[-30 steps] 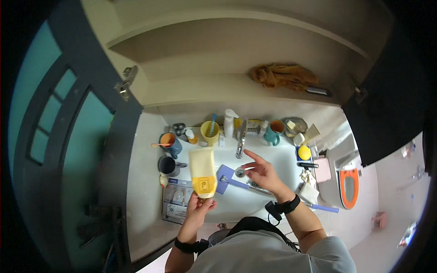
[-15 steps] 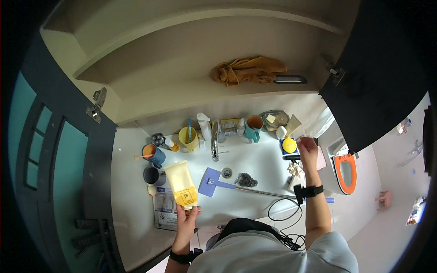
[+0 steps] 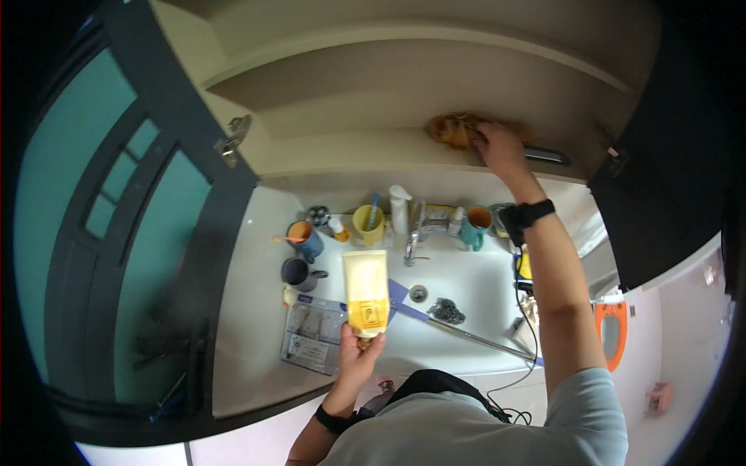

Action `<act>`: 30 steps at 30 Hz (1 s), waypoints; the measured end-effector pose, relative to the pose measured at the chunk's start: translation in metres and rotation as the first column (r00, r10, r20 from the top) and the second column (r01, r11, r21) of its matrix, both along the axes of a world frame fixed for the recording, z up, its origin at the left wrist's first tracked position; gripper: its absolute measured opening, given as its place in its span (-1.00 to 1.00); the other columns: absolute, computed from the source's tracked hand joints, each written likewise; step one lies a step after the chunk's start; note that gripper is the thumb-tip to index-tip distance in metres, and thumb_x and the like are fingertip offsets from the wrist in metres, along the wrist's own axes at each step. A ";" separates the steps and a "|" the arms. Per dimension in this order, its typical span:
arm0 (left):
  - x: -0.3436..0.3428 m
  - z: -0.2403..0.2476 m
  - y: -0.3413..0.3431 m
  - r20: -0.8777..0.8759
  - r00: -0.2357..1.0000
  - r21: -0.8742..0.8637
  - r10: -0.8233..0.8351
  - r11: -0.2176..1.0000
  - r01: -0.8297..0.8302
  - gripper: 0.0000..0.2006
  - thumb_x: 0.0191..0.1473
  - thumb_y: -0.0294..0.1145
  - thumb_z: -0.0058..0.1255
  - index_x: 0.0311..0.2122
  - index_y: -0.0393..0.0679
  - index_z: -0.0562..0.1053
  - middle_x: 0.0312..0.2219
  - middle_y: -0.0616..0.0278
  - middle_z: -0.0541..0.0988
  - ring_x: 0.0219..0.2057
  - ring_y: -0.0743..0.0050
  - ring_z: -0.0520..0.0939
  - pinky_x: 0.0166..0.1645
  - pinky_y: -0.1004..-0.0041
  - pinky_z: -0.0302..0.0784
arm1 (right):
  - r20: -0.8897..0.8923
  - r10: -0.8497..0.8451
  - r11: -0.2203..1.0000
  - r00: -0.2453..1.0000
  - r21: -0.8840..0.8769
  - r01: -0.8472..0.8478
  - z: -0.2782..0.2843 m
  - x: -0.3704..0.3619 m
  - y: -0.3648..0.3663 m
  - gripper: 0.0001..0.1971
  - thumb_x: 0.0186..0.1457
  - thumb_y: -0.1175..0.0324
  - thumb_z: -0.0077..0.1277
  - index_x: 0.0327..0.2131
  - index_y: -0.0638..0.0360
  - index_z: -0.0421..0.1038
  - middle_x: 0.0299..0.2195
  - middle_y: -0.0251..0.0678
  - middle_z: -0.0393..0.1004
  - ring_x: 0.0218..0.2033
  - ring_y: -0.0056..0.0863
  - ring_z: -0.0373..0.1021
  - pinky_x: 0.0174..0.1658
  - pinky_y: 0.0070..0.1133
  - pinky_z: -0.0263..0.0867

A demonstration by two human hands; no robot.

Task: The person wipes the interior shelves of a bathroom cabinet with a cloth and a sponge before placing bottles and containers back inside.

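Observation:
My left hand (image 3: 359, 359) grips the lower end of a cream and yellow soft packet (image 3: 366, 283), held upright above the left side of the white sink (image 3: 458, 357). Up in the open cabinet, my right hand (image 3: 500, 146) has its fingers closed on an orange-brown cloth (image 3: 452, 130) that lies on the shelf. Part of the cloth is hidden behind that hand. Beside it on the shelf is a dark, narrow frame-like object (image 3: 546, 155). A purple-headed cleaning tool with a metal pole (image 3: 482, 339) lies across the sink, partly behind the packet.
Along the back of the sink stand a yellow cup (image 3: 368, 225), a white bottle (image 3: 399, 210), the faucet (image 3: 412, 245) and a teal mug (image 3: 474, 229). Steel wool (image 3: 447, 311) lies near the drain. At left are a blue mug (image 3: 309, 245), a dark mug (image 3: 298, 273) and a clear-fronted package (image 3: 311, 334).
My right hand has gone from beside the yellow round item at the sink's right up to the cloth in the cabinet, taking hold of it. My left hand still holds the packet, now more upright.

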State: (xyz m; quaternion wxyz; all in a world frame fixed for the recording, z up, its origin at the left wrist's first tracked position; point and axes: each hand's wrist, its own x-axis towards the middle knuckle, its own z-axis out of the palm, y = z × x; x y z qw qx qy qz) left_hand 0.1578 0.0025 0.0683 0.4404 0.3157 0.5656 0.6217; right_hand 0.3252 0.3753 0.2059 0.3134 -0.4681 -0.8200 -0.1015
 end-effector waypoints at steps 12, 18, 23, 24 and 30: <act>0.017 0.024 0.020 -0.101 0.982 0.237 -0.162 0.954 0.182 -0.41 -0.09 -0.61 -0.04 0.08 -0.18 0.06 -0.08 0.19 0.28 -0.10 0.47 0.37 -0.11 0.50 0.34 | -0.815 0.445 0.528 0.372 -0.096 -0.843 -0.082 -0.037 -0.266 -0.69 -0.20 0.49 -0.02 -0.27 0.20 0.27 -0.08 -0.14 0.22 -0.01 -0.19 0.14 0.04 -0.38 0.02; 0.018 0.013 0.017 0.029 0.968 0.168 -0.250 0.956 0.242 -0.37 -0.12 -0.59 -0.02 0.10 -0.24 0.05 -0.03 0.18 0.24 0.01 0.46 0.25 0.06 0.46 0.17 | -0.351 0.580 0.664 0.735 -0.318 -0.676 -0.065 -0.042 -0.267 -0.56 -0.11 0.37 -0.15 -0.04 0.02 0.25 0.13 -0.30 0.05 0.18 -0.09 -0.17 0.13 -0.08 -0.43; 0.024 0.033 0.017 -0.059 0.890 0.195 -0.453 0.869 0.455 -0.35 -0.12 -0.64 -0.06 0.12 -0.31 0.00 -0.07 0.19 0.29 -0.04 0.53 0.31 0.03 0.53 0.18 | -0.552 0.216 0.784 0.805 -0.393 -0.480 -0.094 -0.037 -0.211 -0.70 0.01 0.41 -0.22 -0.13 0.11 0.31 -0.01 -0.25 0.26 0.10 -0.25 0.07 0.11 -0.17 -0.17; 0.023 0.033 0.015 -0.035 0.878 0.181 -0.477 0.861 0.475 -0.35 -0.12 -0.63 -0.05 0.12 -0.31 0.00 -0.07 0.19 0.30 -0.03 0.53 0.31 0.04 0.53 0.18 | -0.733 0.021 0.620 0.679 -0.523 -0.584 -0.106 -0.032 -0.202 -0.73 0.04 0.40 -0.23 -0.15 0.17 0.31 -0.12 -0.23 0.33 -0.03 -0.30 0.21 0.00 -0.30 0.03; 0.000 0.028 0.006 0.139 0.906 0.194 -0.400 0.908 0.372 -0.36 -0.07 -0.55 -0.05 0.13 -0.19 -0.01 -0.18 0.25 0.36 -0.43 0.65 0.39 -0.38 0.61 0.34 | -0.519 -0.853 0.170 -0.063 -0.162 -0.972 -0.128 -0.010 -0.194 -0.62 0.13 0.24 -0.44 -0.08 0.29 0.18 -0.17 -0.06 0.35 -0.20 -0.20 0.35 -0.09 -0.32 0.27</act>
